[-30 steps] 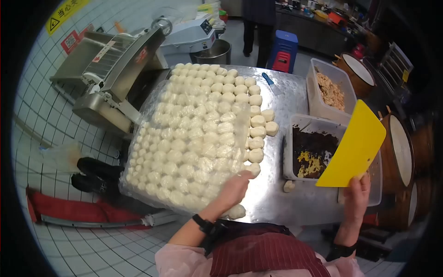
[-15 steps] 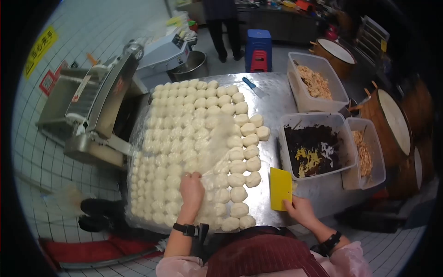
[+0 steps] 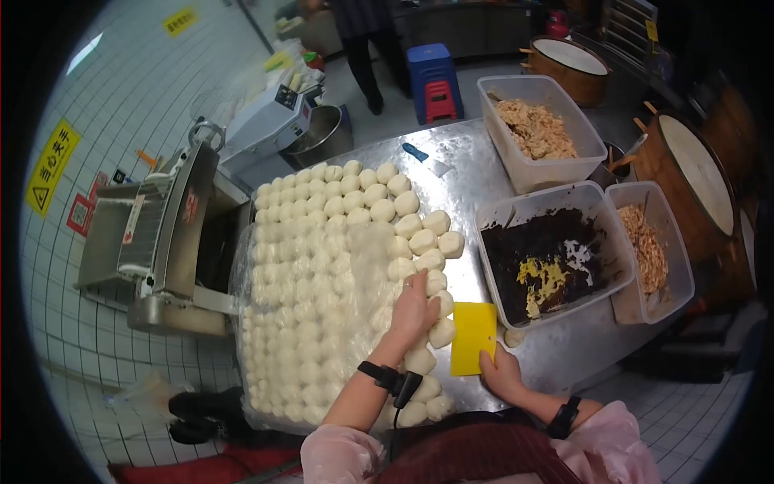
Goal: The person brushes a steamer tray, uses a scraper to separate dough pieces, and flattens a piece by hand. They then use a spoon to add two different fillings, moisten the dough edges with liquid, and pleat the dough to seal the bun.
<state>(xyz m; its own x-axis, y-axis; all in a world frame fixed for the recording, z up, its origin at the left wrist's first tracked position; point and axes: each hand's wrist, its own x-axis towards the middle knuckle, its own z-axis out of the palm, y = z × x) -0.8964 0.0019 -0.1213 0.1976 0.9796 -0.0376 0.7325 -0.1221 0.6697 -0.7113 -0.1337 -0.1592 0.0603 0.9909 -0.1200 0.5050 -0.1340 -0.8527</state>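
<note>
Rows of pale dough balls cover the left part of the steel table, many of them under clear plastic film. At the right edge of the rows, my left hand has its fingers curled down at a dough ball, with another ball against its thumb. The fingers partly hide the contact. My right hand grips the lower right edge of a yellow dough scraper. The scraper is just right of the ball rows, over the table.
A tub of dark filling stands right of the scraper, beside two tubs of orange-brown filling. A blue-handled tool lies at the back. Left is a steel roller machine; round steamers are at right. A person stands behind.
My left hand has moved right from over the plastic film to the outer dough balls. My right hand and the scraper have shifted slightly left towards the rows. The camera view has turned a little.
</note>
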